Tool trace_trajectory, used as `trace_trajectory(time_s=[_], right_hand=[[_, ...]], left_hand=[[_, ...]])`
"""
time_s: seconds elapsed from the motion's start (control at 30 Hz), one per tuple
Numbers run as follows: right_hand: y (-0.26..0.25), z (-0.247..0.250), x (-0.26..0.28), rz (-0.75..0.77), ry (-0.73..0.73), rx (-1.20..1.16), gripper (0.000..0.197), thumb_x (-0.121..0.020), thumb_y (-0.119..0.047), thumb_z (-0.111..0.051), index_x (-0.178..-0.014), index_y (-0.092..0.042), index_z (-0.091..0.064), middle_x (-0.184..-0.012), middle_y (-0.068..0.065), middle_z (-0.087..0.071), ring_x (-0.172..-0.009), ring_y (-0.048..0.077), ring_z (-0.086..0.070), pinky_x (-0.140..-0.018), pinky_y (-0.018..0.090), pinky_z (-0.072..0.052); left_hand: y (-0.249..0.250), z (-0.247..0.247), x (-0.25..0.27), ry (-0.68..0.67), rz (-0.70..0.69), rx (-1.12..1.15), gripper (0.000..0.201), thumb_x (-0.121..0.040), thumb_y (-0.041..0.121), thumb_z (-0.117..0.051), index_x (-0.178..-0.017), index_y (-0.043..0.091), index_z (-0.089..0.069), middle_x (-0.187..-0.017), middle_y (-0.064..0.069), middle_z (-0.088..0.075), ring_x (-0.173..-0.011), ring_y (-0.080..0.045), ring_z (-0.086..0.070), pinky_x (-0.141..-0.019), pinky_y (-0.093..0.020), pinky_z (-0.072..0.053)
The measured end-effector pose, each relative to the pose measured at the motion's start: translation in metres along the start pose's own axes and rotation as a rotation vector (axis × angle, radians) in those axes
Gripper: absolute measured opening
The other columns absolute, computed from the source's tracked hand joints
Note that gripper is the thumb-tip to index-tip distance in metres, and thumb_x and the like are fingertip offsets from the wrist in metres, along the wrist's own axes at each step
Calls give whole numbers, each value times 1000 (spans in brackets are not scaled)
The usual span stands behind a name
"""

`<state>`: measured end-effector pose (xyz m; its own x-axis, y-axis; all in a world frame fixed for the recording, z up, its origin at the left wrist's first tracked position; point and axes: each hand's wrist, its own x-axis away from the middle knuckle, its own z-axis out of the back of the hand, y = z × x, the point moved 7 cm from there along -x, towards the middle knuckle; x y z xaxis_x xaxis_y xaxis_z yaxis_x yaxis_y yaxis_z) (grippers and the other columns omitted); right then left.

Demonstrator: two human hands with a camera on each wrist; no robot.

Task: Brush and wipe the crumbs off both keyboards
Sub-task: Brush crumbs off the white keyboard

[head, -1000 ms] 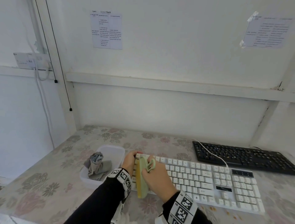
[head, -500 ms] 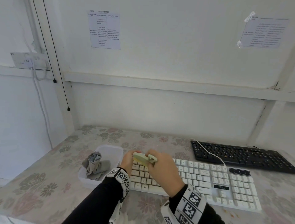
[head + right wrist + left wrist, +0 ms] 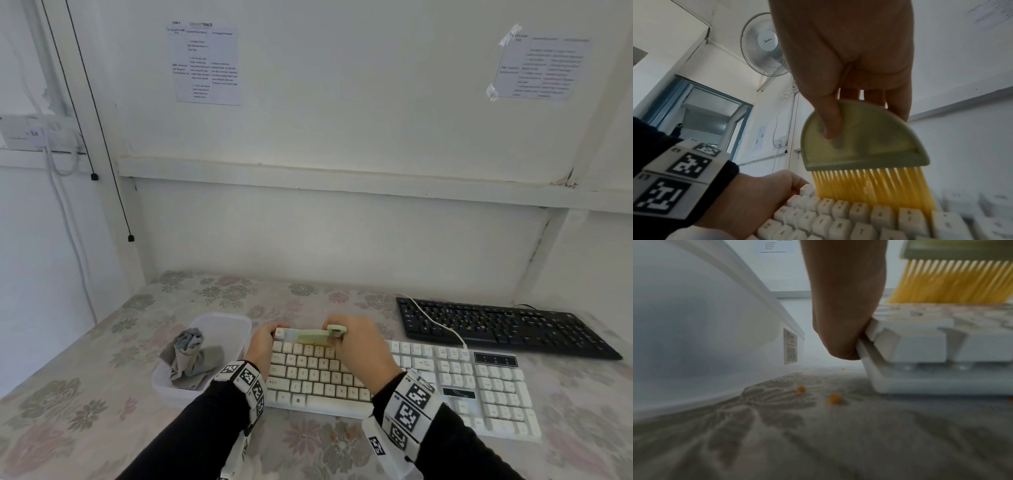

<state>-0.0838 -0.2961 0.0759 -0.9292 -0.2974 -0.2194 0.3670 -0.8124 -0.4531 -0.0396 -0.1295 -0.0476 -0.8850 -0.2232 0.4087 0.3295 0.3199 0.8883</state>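
White plastic keyboard lies on the floral tablecloth, its left end gripped by the left hand. Pinched in the right hand, a pale-green half-round brush sets yellow bristles on its top key row. Farther right sits a black keyboard; the white wall fan reads "Midea".

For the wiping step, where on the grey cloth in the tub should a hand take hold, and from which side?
Pinch the grey cloth at its bunched peak, which stands up above the white tub rim, coming straight down from above. The tub walls block a sideways approach, and the left hand, now steadying the white keyboard, is the nearer one.
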Motion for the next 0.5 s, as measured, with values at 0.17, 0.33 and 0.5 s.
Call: trace_trajectory(time_s=[0.17, 0.33, 0.5], right_hand=[[36, 22, 7, -121, -3, 9, 19, -89, -6, -52, -94, -16, -67, -82, -1, -60, -78, 18, -59, -62, 18, -44], [87, 57, 21, -286, 12, 5, 14, -88, -8, -56, -93, -17, -66, -87, -1, -60, -74, 12, -56, -60, 18, -43], [137, 94, 43, -431, 67, 21, 15, -85, -4, -58, -87, -17, -66, -85, 2, -59, -74, 15, -56, -61, 21, -44]], left_hand=[[-3, 2, -1, 28, 28, 13, 34, -90, 22, -48, -58, 15, -56, -48, -5, -52, -47, -24, -50, -57, -31, -44], [-5, 1, -2, 31, 22, -9, 34, -88, 22, -50, -55, 15, -55, -45, -5, -51, -46, -25, -50, -57, -30, -45], [-5, 2, -4, 54, 6, -28, 32, -88, 23, -50, -59, 15, -59, -49, -7, -54, -50, -28, -52, -61, -33, -48]])
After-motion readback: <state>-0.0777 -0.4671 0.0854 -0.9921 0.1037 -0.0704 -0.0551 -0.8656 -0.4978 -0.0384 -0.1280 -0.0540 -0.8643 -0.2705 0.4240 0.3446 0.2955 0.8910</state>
